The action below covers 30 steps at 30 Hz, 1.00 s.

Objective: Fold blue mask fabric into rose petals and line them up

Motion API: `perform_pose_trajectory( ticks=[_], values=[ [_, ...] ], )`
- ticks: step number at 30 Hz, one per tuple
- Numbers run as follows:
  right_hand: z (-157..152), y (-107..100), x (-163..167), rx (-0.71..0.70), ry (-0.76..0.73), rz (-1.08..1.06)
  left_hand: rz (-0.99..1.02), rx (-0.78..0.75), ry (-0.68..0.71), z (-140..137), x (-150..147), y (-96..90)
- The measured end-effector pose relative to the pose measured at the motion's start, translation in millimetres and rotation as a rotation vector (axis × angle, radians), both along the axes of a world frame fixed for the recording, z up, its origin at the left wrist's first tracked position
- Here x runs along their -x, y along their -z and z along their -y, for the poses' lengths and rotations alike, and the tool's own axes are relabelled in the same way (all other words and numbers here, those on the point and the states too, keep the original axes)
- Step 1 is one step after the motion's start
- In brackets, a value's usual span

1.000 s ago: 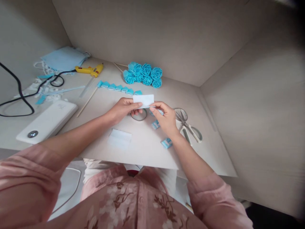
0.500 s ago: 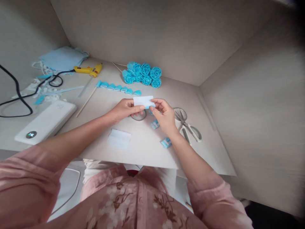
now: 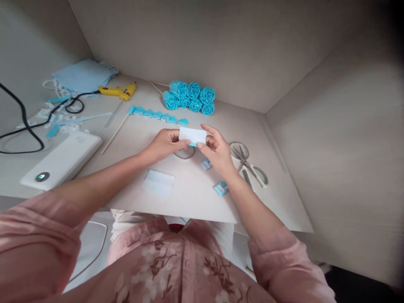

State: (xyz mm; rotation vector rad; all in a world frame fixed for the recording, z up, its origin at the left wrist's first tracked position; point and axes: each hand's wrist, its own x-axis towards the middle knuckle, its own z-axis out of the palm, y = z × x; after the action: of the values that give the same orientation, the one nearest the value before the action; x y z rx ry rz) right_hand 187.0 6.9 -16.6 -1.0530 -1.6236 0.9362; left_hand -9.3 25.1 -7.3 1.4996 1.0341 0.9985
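Between my hands, above the table, is a small white piece of mask fabric (image 3: 193, 135) with a blue strip along its lower edge. My left hand (image 3: 169, 142) pinches its left end, thumb in front. At the lower right corner, my right hand (image 3: 218, 149) grips the fabric with the thumb, and its index finger is raised. Under the hands lies a round ring or lid (image 3: 184, 153), partly hidden. Near my right wrist sit small folded blue pieces (image 3: 221, 188). A pale fabric rectangle (image 3: 158, 182) lies flat closer to me.
Blue fabric roses (image 3: 195, 90) lie at the back beside a row of folded blue petals (image 3: 153, 114) and a wooden stick (image 3: 115, 134). Left are a yellow glue gun (image 3: 118, 91), stacked masks (image 3: 84, 75), scraps and a white power bank (image 3: 62, 160). Scissors (image 3: 249, 165) lie at right.
The fabric piece has shifted slightly right and now faces me more squarely. My right index finger has lifted off its top edge, while the left hand keeps its pinch.
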Motion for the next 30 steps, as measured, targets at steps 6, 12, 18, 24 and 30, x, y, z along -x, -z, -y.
perform_pose_trajectory(
  ticks=[6,12,18,24,30],
  values=[
    [6.2,-4.7,3.0,-0.076,0.05,0.109,0.24,0.066,-0.003,5.0,-2.3,-1.0],
    [8.2,-3.3,3.5,-0.138,0.11,0.135,0.394,0.3,0.156,9.6,-8.6,-0.4],
    [8.4,-3.2,4.8,-0.144,0.09,0.147,0.366,0.354,0.126,8.3,-8.2,3.1],
    [3.2,-8.1,-7.2,-0.268,0.127,0.196,0.42,0.369,0.103,7.6,-4.7,-1.3],
    [-0.5,-10.3,-12.9,-0.533,0.1,0.468,0.456,0.403,0.132,7.1,-3.3,-4.2]
  ],
)
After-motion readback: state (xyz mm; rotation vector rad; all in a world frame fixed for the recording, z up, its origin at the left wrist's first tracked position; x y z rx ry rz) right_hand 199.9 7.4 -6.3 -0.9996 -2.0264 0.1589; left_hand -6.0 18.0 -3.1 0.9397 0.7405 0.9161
